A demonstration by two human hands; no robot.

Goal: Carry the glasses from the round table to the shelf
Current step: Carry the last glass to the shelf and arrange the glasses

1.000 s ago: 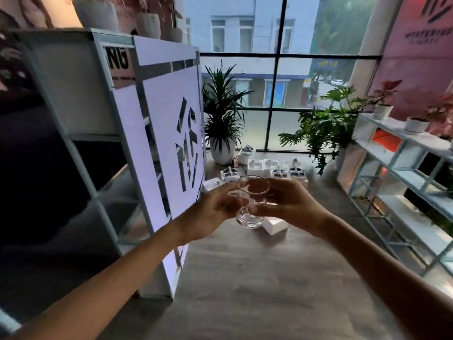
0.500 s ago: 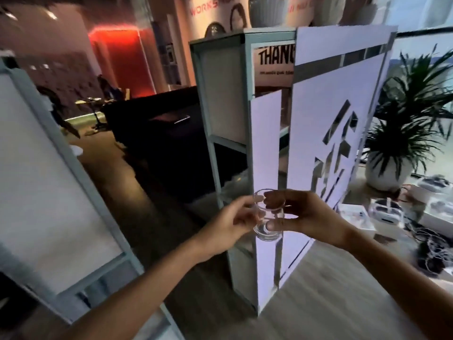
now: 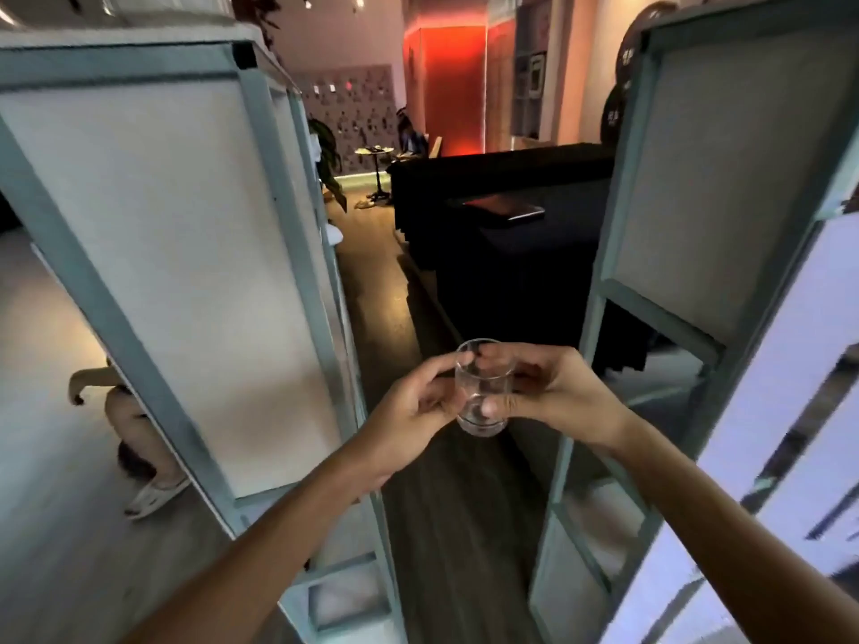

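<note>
A small clear drinking glass [image 3: 481, 396] is held upright in front of me, in mid-air over a dark wooden floor. My left hand [image 3: 413, 411] grips its left side with thumb and fingertips near the rim. My right hand [image 3: 553, 395] wraps the right side, fingers across the far wall. A pale blue-framed shelf unit [image 3: 660, 290] stands close on the right, and another blue-framed shelf unit [image 3: 153, 253] stands on the left. A small round table [image 3: 374, 152] is far down the room.
A narrow gap of wooden floor [image 3: 376, 271] runs between the two shelf units. A black draped table [image 3: 506, 225] with a dark flat object fills the middle distance. A person's leg in a white sandal [image 3: 155, 497] shows behind the left unit. Another person sits far back.
My view has swung left from the window and plants to the gap between the two shelf units. Both hands kept hold of the glass throughout.
</note>
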